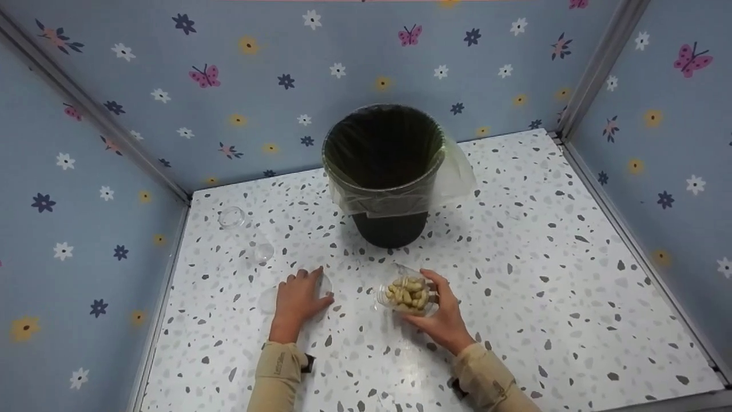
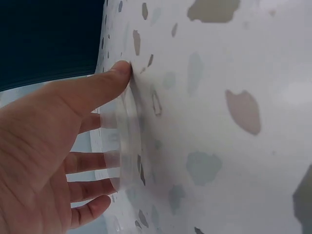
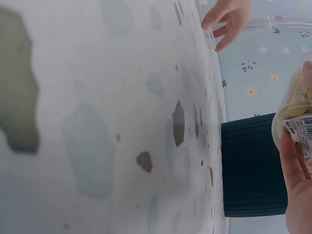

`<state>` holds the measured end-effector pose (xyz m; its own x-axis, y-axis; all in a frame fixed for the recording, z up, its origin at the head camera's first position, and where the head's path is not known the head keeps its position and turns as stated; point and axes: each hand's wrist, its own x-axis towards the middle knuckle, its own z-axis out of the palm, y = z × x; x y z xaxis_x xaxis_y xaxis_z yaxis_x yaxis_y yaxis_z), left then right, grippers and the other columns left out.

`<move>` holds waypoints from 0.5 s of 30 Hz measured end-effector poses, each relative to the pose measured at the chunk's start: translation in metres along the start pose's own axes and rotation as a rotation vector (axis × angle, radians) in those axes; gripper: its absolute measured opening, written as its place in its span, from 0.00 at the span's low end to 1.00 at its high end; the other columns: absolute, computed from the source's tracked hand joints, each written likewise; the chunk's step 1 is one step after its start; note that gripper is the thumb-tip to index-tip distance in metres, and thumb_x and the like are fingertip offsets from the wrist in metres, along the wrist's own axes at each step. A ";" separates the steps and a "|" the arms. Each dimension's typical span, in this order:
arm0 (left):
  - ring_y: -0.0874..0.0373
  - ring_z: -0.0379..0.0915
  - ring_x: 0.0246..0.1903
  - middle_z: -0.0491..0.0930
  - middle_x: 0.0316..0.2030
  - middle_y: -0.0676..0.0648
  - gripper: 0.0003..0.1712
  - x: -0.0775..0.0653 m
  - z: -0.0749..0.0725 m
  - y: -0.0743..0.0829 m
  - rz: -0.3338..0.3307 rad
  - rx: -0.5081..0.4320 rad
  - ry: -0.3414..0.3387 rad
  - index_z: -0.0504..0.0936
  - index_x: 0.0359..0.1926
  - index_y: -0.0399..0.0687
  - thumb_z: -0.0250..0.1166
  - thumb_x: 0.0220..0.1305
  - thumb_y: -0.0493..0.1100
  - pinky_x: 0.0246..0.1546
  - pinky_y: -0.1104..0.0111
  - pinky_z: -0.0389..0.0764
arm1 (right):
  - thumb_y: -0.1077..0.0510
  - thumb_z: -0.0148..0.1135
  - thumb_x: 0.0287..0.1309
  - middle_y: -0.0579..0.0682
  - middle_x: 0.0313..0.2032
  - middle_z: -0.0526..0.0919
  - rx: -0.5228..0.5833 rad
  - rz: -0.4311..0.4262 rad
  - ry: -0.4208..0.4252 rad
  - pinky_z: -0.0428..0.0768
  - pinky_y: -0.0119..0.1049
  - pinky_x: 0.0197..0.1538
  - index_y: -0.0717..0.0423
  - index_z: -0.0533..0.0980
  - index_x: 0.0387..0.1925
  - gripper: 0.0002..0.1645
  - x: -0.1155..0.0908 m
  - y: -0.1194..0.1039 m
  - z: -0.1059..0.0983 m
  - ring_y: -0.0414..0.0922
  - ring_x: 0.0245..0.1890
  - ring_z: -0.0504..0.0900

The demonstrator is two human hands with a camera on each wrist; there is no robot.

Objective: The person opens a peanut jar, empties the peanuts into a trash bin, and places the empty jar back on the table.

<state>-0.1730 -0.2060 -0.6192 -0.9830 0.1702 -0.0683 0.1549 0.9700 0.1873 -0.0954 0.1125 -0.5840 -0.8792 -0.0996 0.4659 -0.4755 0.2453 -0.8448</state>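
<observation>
In the head view my right hand (image 1: 443, 312) holds a clear plastic jar (image 1: 380, 297), tilted with its mouth toward the left. Inside lie yellowish-tan pieces (image 1: 407, 293) that look like nuts. The right wrist view shows a white barcode label (image 3: 300, 131) on this jar. On the left, my left hand (image 1: 297, 297) is around a clear plastic container (image 1: 325, 284) at the tabletop. Its thumb lies on the near side and the other fingers show through the plastic (image 2: 127, 122). Much of that container is hidden by the hand.
A dark bin (image 1: 389, 226) with a translucent liner (image 1: 457, 177) stands at the back middle. Another clear container (image 1: 231, 217) stands at the back left. Flowered panels (image 1: 257, 86) enclose the speckled white table (image 1: 543, 286) at the back and both sides.
</observation>
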 end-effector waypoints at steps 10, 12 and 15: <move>0.33 0.68 0.53 0.69 0.61 0.35 0.46 -0.003 0.000 -0.005 -0.011 -0.090 0.073 0.69 0.69 0.52 0.69 0.52 0.65 0.47 0.40 0.71 | 0.73 0.83 0.24 0.70 0.53 0.72 0.002 -0.094 0.072 0.81 0.36 0.43 0.79 0.62 0.60 0.57 0.009 -0.003 -0.008 0.58 0.42 0.79; 0.34 0.67 0.55 0.68 0.62 0.35 0.44 -0.005 -0.003 -0.004 0.006 -0.133 0.124 0.69 0.68 0.50 0.69 0.55 0.64 0.47 0.40 0.71 | 0.72 0.83 0.25 0.72 0.56 0.70 -0.004 -0.110 0.080 0.81 0.35 0.45 0.79 0.62 0.59 0.56 0.013 -0.006 -0.016 0.59 0.45 0.78; 0.37 0.69 0.55 0.70 0.60 0.36 0.38 -0.007 -0.013 -0.001 0.075 -0.205 0.229 0.71 0.67 0.48 0.69 0.59 0.57 0.47 0.44 0.74 | 0.72 0.83 0.26 0.73 0.59 0.66 -0.033 -0.120 0.087 0.80 0.35 0.47 0.77 0.63 0.58 0.54 0.023 -0.012 -0.035 0.59 0.47 0.78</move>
<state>-0.1673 -0.2108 -0.6065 -0.9697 0.1738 0.1717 0.2279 0.8969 0.3790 -0.1088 0.1407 -0.5537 -0.8094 -0.0464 0.5854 -0.5746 0.2682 -0.7733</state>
